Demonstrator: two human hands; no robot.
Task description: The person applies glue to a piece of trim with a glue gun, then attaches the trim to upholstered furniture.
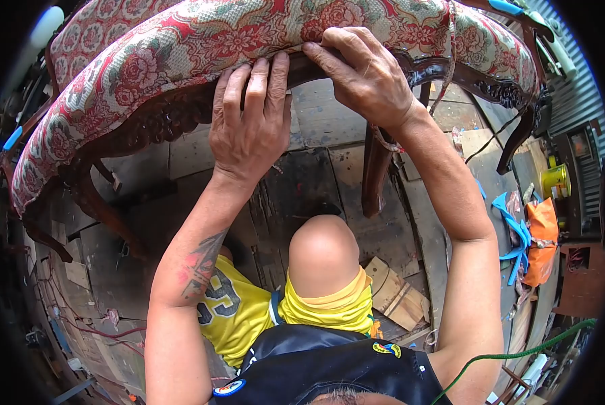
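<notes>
The left hand [248,128] lay back-up at the lower front edge of the upholstered seat [228,40]; its fingers were extended and slightly apart, their tips on the line where the floral fabric met the dark wooden rail [302,72]; its thumb was out of sight, so whether it pinched anything could not be told.

The right hand [370,77] was just beside it, at the same edge; one fingertip touched the seam near the left hand's fingertips, while the other fingers were bent over the fabric; whether they gripped it or only pressed could not be told.

The seat curved away to both sides of the fingers, its padding above them and its rail at and below them; carved wood [161,121] ran out to the left of the left hand's fingers; a thin patterned cord [450,61] hung over the fabric to the right of the right hand's fingers; a wooden leg [377,172] stood below the right hand's fingers, with cord around its upper part.

Farther below both sets of fingers were a bare knee [324,256] and the plank floor [316,118]; blue strips [515,236] and an orange bag [542,243] lay well apart from the fingers, down to the right.
</notes>
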